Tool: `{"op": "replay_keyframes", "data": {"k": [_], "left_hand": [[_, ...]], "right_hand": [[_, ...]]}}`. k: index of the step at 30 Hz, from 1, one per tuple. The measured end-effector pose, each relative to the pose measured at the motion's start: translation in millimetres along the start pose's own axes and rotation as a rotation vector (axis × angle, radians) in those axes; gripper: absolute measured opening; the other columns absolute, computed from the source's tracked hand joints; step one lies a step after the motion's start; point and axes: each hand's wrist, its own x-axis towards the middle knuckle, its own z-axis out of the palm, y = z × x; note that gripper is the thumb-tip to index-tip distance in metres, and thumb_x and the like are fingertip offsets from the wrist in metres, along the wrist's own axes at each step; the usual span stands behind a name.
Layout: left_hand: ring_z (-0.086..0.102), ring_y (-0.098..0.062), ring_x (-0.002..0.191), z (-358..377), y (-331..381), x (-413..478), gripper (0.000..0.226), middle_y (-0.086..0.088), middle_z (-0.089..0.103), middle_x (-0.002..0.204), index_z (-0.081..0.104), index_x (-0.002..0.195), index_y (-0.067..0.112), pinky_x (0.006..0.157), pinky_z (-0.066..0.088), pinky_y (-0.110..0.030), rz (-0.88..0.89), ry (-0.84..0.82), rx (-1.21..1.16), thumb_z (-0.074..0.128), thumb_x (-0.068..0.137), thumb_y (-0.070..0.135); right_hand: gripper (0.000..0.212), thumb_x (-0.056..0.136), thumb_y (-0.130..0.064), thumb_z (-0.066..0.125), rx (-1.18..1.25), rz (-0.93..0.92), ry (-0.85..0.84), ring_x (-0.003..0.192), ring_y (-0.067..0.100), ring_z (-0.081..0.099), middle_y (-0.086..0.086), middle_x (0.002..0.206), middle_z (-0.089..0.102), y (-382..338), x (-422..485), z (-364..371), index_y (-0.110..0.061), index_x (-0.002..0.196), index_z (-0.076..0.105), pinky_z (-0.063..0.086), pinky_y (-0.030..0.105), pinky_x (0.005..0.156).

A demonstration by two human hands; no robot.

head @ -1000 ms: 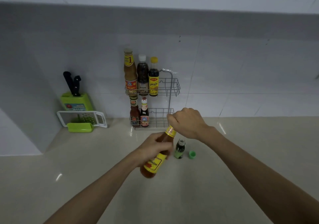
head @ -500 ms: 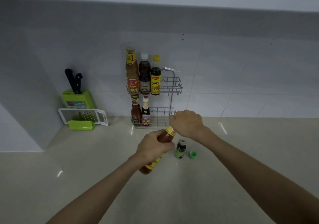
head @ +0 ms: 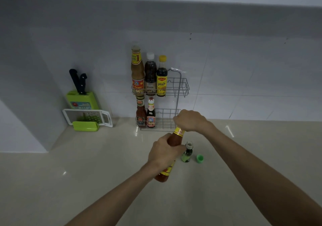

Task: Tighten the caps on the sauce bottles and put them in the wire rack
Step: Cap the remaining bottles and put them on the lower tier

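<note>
At the centre of the frame, the left hand (head: 164, 153) is gripping the red sauce bottle (head: 175, 139) steady while the right hand (head: 189, 120) is closing over its cap, apparently for twisting leverage.

A home kitchen: glossy beige stone counter (head: 87, 182), grey tiled wall, green plastic knife block (head: 81, 100), two-tier wire rack (head: 181, 88) holding sauce bottles.

Both forearms are bare up to the picture edge; no sleeve is seen. The left hand (head: 163, 153) and the right hand (head: 190, 120) wear no glove, ring or watch.
</note>
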Motion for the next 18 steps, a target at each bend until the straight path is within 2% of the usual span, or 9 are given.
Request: {"op": "replay_keyframes", "data": {"k": [2, 4, 6, 7, 9, 11, 14, 16, 18], "left_hand": [[0.069, -0.012, 0.075, -7, -8, 4, 0.046, 0.004, 0.070, 0.084, 0.056, 0.091, 0.034, 0.067, 0.056, -0.032, -0.025, -0.132, -0.091, 0.079, 0.054, 0.049], [0.070, -0.013, 0.093, -20, -22, 8, 0.063, 0.003, 0.071, 0.101, 0.053, 0.107, 0.035, 0.081, 0.056, -0.031, -0.027, -0.393, -0.159, 0.087, 0.055, 0.043], [0.069, -0.015, 0.099, -31, -38, 9, 0.056, 0.000, 0.072, 0.107, 0.057, 0.110, 0.033, 0.085, 0.056, -0.028, -0.011, -0.582, -0.142, 0.087, 0.062, 0.030], [0.070, -0.016, 0.097, -33, -47, 10, 0.049, -0.001, 0.072, 0.105, 0.060, 0.107, 0.030, 0.083, 0.057, -0.027, 0.004, -0.589, -0.131, 0.085, 0.065, 0.026], [0.071, -0.018, 0.090, -31, -60, 15, 0.042, -0.003, 0.073, 0.100, 0.063, 0.103, 0.022, 0.081, 0.058, -0.033, 0.013, -0.459, -0.160, 0.082, 0.066, 0.018], [0.069, -0.018, 0.080, -28, -68, 25, 0.041, -0.006, 0.072, 0.094, 0.062, 0.103, 0.016, 0.077, 0.057, -0.037, -0.011, -0.338, -0.233, 0.080, 0.066, 0.012], [0.066, -0.018, 0.080, -31, -72, 47, 0.054, -0.015, 0.066, 0.097, 0.055, 0.116, 0.020, 0.073, 0.055, -0.036, -0.008, -0.319, -0.267, 0.078, 0.068, 0.010], [0.067, -0.023, 0.087, -35, -71, 67, 0.068, -0.018, 0.063, 0.107, 0.047, 0.127, 0.022, 0.074, 0.056, -0.037, -0.005, -0.349, -0.233, 0.080, 0.068, 0.012], [0.065, -0.021, 0.099, -43, -69, 89, 0.079, -0.013, 0.060, 0.120, 0.039, 0.135, 0.019, 0.079, 0.055, -0.036, -0.020, -0.393, -0.220, 0.081, 0.068, 0.010]], "right_hand": [[0.030, 0.090, -0.034, 0.035, -0.036, -0.050, -0.039, 0.074, 0.023, 0.050, 0.004, 0.075, 0.050, -1, 8, -3, -0.019, 0.065, 0.042, 0.039, 0.034, 0.066], [0.031, 0.088, -0.036, 0.038, -0.024, -0.074, -0.042, 0.067, 0.018, 0.050, 0.005, 0.077, 0.053, 1, 14, -4, -0.017, 0.064, 0.043, 0.035, 0.031, 0.058], [0.039, 0.087, -0.042, 0.045, 0.103, -0.064, -0.001, 0.060, 0.017, 0.050, 0.002, 0.067, 0.052, 3, 17, -3, -0.015, 0.058, 0.042, 0.034, 0.029, 0.054], [0.047, 0.086, -0.050, 0.050, 0.204, -0.063, 0.032, 0.055, 0.016, 0.048, 0.001, 0.060, 0.050, 3, 15, -2, -0.015, 0.055, 0.041, 0.034, 0.027, 0.052], [0.060, 0.076, -0.073, 0.055, 0.442, -0.070, 0.055, 0.049, 0.012, 0.043, -0.002, 0.056, 0.046, 1, 11, 6, -0.017, 0.056, 0.044, 0.034, 0.023, 0.046], [0.061, 0.064, -0.083, 0.058, 0.607, -0.093, -0.057, 0.053, 0.008, 0.052, -0.007, 0.066, 0.057, 3, 4, 25, -0.022, 0.070, 0.059, 0.040, 0.019, 0.041], [0.050, 0.069, -0.065, 0.071, 0.700, -0.175, -0.178, 0.085, 0.011, 0.067, -0.007, 0.098, 0.065, 13, 8, 61, -0.033, 0.107, 0.064, 0.056, 0.022, 0.056], [0.049, 0.072, -0.055, 0.075, 0.806, -0.167, -0.098, 0.089, 0.013, 0.069, -0.005, 0.103, 0.065, 17, 22, 73, -0.031, 0.113, 0.064, 0.062, 0.031, 0.062], [0.041, 0.071, -0.048, 0.079, 0.868, -0.158, 0.004, 0.085, 0.013, 0.070, -0.004, 0.102, 0.066, 17, 40, 79, -0.031, 0.106, 0.065, 0.062, 0.038, 0.064]]}}
